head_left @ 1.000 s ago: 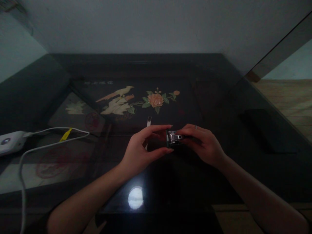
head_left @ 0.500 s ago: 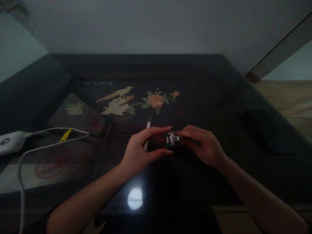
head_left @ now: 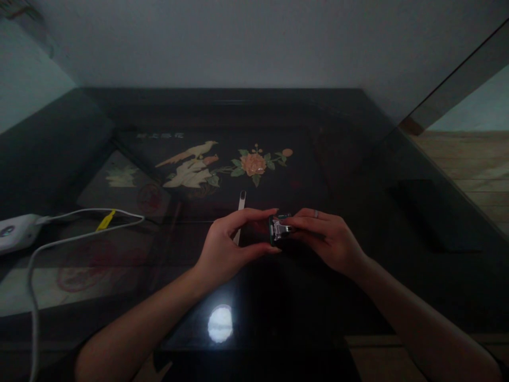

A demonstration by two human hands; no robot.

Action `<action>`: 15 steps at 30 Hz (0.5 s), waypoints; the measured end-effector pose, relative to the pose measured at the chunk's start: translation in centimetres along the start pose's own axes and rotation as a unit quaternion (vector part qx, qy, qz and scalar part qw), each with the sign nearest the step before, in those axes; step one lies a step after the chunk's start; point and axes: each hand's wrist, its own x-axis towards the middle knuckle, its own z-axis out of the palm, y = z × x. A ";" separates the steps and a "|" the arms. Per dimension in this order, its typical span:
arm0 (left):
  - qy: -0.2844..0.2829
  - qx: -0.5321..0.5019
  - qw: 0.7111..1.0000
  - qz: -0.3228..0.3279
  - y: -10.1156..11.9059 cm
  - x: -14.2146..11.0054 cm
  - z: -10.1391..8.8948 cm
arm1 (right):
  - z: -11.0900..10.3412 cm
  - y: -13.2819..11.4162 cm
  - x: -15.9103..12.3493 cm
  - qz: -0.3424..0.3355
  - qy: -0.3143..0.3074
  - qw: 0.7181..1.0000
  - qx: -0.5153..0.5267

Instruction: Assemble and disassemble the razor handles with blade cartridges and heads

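Between my hands is a small device (head_left: 279,230) with a dark green edge and a shiny metal lever-like part; its exact kind I cannot make out. My left hand (head_left: 226,241) pinches its two sides between thumb and fingertips. From the right, the fingers of my right hand (head_left: 328,233), one with a ring, close on its metal end, hiding that end. A slim silver strip (head_left: 242,200) with a dark slot near its tip lies behind my left hand, partly covered by it.
The glossy dark tabletop (head_left: 302,302) carries a bird-and-flower picture (head_left: 253,164). At the left is a white device (head_left: 18,232) with a white cable (head_left: 79,239) and yellow tag (head_left: 105,220). A flat black object (head_left: 437,212) lies at the right. A wall (head_left: 222,42) rises behind.
The small device has tilted slightly and shifted a little left and down, showing more of its green edge. My right fingers have moved slightly with it; my left hand keeps its hold.
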 end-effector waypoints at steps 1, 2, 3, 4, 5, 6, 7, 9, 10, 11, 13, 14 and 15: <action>0.001 0.004 1.000 0.001 0.0 0.0 0.0 | 0.1 0.0 0.0 0.000 0.002 1.000 0.002; 0.000 0.006 1.000 0.002 -0.1 0.1 0.0 | 0.1 0.1 -0.1 0.000 0.003 1.000 0.003; -0.002 0.005 1.000 0.001 -0.1 0.1 -0.1 | 0.2 0.1 -0.1 0.000 0.005 1.000 0.003; -0.004 0.003 1.000 0.000 -0.1 0.1 -0.1 | 0.3 0.1 -0.2 0.000 0.006 1.000 0.003; -0.005 -0.001 1.000 0.000 -0.2 0.1 -0.1 | 0.3 0.2 -0.2 -0.001 0.005 1.000 0.002; -0.005 -0.006 1.000 0.000 -0.2 0.1 -0.1 | 0.3 0.2 -0.2 -0.001 0.002 1.000 0.001; -0.006 -0.009 1.000 0.001 -0.2 0.1 -0.1 | 0.3 0.2 -0.2 -0.002 -0.001 1.000 -0.001; -0.009 -0.013 1.000 0.007 -0.3 0.1 -0.2 | 0.3 0.1 -0.2 -0.004 -0.008 1.000 -0.005; -0.013 -0.011 1.000 0.011 -0.3 0.1 -0.3 | 0.2 0.1 -0.2 -0.004 -0.011 1.000 -0.008; -0.019 -0.006 1.000 0.016 -0.2 0.1 -0.3 | 0.1 0.1 -0.2 -0.006 -0.012 1.000 -0.011; -0.030 0.005 0.999 0.029 -0.2 0.2 -0.4 | -0.1 0.0 -0.1 -0.012 -0.012 1.000 -0.019; -0.033 0.009 0.999 0.035 -0.2 0.2 -0.5 | -0.2 -0.1 -0.1 -0.014 -0.010 1.000 -0.023; -0.033 0.010 0.999 0.039 -0.1 0.3 -0.4 | -0.2 -0.2 -0.1 -0.015 -0.007 1.000 -0.026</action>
